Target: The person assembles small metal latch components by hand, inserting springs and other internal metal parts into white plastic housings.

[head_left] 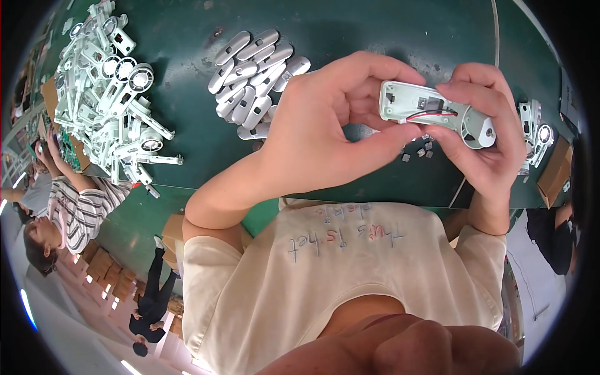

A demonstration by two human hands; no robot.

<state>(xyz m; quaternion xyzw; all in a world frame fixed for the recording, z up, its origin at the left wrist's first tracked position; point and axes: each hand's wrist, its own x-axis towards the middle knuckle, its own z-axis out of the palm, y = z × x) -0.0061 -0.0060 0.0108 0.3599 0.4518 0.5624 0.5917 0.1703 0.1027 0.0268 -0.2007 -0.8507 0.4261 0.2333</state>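
Note:
Above the green table I hold a pale green plastic fan housing (400, 106), its open inside facing up. A red and a black wire run along its hollow, and one end is rounded. My left hand (322, 128) pinches the squarer end, with the thumb below and the fingers along the far edge. Around the rounded end, my right hand (490, 115) is closed, its thumb and fingers gripping both edges. Just under the housing, several small clear-and-dark parts (425, 150) lie on the table, partly hidden by my hands.
On the left lies a heap of pale green fan bodies (112, 106). Silver-grey oval covers (253, 75) are piled beyond my left hand. More fan bodies (534, 131) and a cardboard box (556, 172) sit at the right. A co-worker in a striped shirt (87, 203) is at far left.

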